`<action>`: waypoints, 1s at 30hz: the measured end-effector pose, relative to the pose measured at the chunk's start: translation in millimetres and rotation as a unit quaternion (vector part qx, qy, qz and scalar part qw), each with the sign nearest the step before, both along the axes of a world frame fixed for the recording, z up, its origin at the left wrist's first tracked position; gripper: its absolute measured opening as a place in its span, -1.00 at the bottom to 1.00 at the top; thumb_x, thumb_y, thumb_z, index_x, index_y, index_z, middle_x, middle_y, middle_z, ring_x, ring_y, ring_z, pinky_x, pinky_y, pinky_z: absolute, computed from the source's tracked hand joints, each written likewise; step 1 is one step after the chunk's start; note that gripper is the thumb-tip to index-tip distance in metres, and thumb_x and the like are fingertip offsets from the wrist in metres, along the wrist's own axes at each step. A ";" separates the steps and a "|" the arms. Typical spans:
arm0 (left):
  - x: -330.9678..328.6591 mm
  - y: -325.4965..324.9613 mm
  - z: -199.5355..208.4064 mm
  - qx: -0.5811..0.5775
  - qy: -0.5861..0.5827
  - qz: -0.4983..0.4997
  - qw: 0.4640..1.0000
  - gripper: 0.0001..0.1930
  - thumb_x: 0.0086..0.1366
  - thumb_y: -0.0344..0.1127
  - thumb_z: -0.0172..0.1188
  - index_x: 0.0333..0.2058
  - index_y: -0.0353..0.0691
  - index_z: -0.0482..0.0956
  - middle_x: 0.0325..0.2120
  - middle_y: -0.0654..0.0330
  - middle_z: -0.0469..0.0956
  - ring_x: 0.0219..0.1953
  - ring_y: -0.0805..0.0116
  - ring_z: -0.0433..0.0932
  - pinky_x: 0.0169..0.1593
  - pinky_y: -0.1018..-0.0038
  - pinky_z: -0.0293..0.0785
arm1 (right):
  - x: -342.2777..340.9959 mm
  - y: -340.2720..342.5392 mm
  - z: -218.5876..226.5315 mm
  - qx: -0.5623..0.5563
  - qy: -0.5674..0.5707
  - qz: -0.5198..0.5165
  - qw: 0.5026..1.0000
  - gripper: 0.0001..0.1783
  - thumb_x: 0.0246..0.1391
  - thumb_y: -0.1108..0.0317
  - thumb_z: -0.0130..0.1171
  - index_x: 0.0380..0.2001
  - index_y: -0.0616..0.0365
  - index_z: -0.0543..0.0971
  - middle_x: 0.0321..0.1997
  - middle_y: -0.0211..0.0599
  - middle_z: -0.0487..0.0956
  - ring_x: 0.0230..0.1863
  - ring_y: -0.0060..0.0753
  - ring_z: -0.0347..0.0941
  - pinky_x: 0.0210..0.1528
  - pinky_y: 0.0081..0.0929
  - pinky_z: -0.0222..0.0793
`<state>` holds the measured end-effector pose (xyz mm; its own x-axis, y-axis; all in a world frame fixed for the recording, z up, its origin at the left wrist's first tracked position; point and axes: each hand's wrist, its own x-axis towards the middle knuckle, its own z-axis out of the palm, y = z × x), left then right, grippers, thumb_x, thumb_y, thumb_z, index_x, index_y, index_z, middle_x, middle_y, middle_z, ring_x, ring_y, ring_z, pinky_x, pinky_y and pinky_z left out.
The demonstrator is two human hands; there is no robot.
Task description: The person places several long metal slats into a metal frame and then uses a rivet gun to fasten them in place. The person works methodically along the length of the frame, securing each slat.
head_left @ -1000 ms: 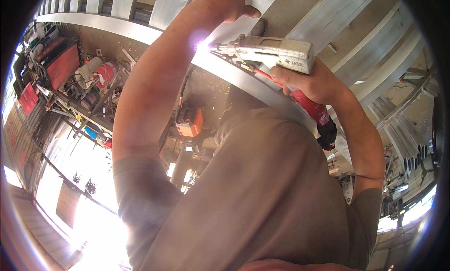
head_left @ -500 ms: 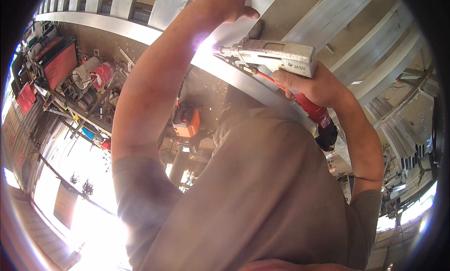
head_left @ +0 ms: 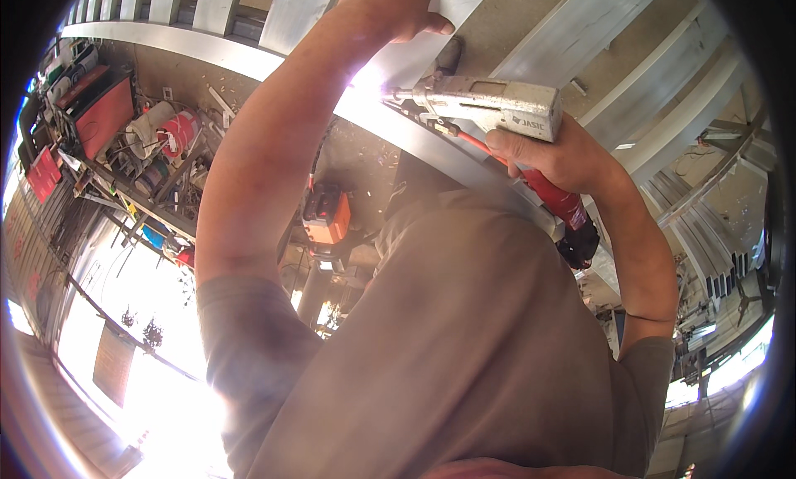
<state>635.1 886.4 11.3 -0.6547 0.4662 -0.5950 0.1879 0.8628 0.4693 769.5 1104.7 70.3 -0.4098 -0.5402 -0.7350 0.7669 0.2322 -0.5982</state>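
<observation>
In my right hand [head_left: 543, 154] is a handheld welding gun [head_left: 489, 104] with a pale, worn body and a red grip; my fingers wrap round it and the thumb lies on its near side. Its nozzle points left at a long metal rail [head_left: 448, 151], where a bright white-violet glare hides the exact spot. A flat metal slat [head_left: 464, 2] meets the rail near the glare. My left hand [head_left: 396, 6] rests by this slat, thumb stretched out over it; the other fingers are out of sight at the top edge. My left forearm crosses above the rail.
More slats [head_left: 580, 43] run parallel to the right, others at upper left. An orange and black box [head_left: 326, 218] stands on the floor below the rail. A cluttered rack [head_left: 157, 201] with a red panel [head_left: 105, 118] is at left. Stacked metal tubes [head_left: 692, 230] lie at right.
The view has shifted very slightly. Both hands keep their places, and the welding gun's nozzle still points at the bright glare on the rail.
</observation>
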 end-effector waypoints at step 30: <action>0.3 0.2 -4.0 0.005 0.013 -0.017 1.000 0.10 0.17 -0.17 0.50 0.49 -0.33 -0.08 -0.08 -0.31 0.61 -0.06 -0.18 0.66 0.09 0.12 0.55 | 8.0 16.6 2.7 0.023 0.000 0.014 1.000 -0.38 0.26 0.06 0.28 0.27 0.17 0.49 -0.29 -0.36 0.60 -0.46 -0.52 0.46 -0.39 -0.43 0.44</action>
